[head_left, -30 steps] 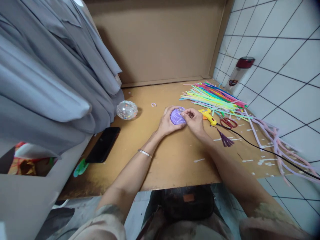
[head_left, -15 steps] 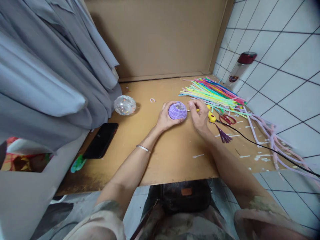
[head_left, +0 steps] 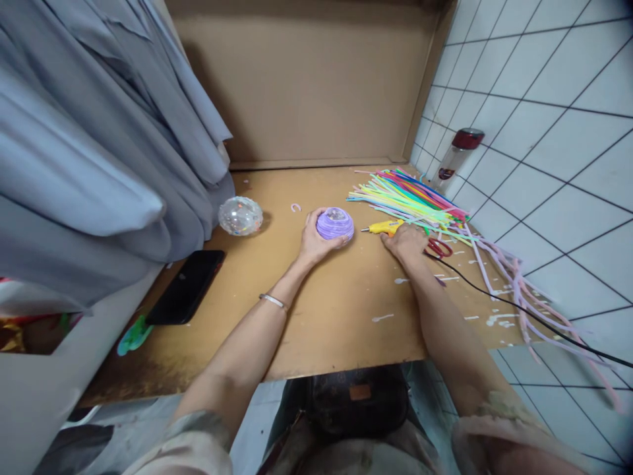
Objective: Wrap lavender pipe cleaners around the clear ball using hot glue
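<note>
My left hand (head_left: 314,241) is wrapped round the side of a ball covered in purple pipe cleaner (head_left: 334,227), just above the table. A clear patch shows at the top of the ball. To its right, my right hand (head_left: 409,243) closes over the handle of a yellow hot glue gun (head_left: 384,227). The gun lies low over the table, its metal tip pointing left at the ball but apart from it. Red-handled scissors (head_left: 440,248) lie right beside my right hand, partly hidden by it.
A heap of coloured pipe cleaners (head_left: 410,198) lies at the back right, near a red-capped bottle (head_left: 455,158). A black cord (head_left: 494,290) runs off to the right. At left are a clear ball (head_left: 241,216), a black phone (head_left: 186,287) and a grey curtain (head_left: 123,152).
My right hand has moved right and down from beside the ball onto the glue gun's handle. The gun now points left. My left hand still holds the purple ball.
</note>
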The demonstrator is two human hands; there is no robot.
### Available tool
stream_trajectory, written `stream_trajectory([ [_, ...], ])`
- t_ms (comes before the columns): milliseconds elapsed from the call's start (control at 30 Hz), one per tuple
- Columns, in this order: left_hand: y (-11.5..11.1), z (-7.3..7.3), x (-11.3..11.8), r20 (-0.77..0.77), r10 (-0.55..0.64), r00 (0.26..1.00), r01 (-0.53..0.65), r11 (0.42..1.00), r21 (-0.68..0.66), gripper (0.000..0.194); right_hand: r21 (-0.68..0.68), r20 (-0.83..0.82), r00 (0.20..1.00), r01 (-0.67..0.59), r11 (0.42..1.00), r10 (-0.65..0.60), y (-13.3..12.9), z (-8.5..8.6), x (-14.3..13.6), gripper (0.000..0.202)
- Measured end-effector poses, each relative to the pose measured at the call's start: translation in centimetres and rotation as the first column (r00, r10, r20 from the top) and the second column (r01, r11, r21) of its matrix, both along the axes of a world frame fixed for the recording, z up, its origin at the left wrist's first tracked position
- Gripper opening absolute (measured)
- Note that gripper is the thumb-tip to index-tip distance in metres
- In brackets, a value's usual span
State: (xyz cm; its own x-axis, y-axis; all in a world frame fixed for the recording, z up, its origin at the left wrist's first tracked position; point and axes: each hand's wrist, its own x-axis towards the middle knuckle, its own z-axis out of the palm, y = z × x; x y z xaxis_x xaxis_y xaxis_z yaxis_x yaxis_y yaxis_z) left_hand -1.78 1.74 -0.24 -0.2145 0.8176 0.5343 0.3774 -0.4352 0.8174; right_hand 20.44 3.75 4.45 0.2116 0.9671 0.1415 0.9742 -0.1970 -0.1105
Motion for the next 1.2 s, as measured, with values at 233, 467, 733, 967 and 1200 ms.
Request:
stream_trajectory([
  [233, 0.2, -0.1, -0.2, 0.029, -0.012, 1.000, 0.013, 0.999, -0.029, 0.082, 0.416, -0.319, 0.943, 0.045, 0.908, 0.100, 1.3, -1.1, 0.7, 0.040],
  [467, 0.0, -0.1, -0.1, 0.027, -0.115, 0.993, 0.115, 0.993, 0.010, 0.082, 0.793, -0.255, 0.871, -0.060, 0.606, 0.420, 0.7, -0.5, -0.8, 0.029],
  [733, -0.3, 0.0, 0.4, 0.011, -0.194, 0.981, 0.194, 0.981, 0.018, 0.082, 0.803, -0.124, 0.837, -0.231, 0.550, 0.532, -0.6, 0.1, -1.3, 0.027],
  [967, -0.3, 0.2, 0.4, -0.008, -0.207, 0.978, 0.207, 0.978, 0.037, 0.080, 0.794, -0.140, 0.816, -0.246, 0.556, 0.561, -0.5, 0.1, -1.1, 0.026],
  [1200, -0.3, 0.3, 0.4, -0.035, -0.202, 0.979, 0.203, 0.978, 0.044, 0.080, 0.791, -0.124, 0.809, -0.268, 0.549, 0.574, -0.7, 0.3, -1.1, 0.024],
])
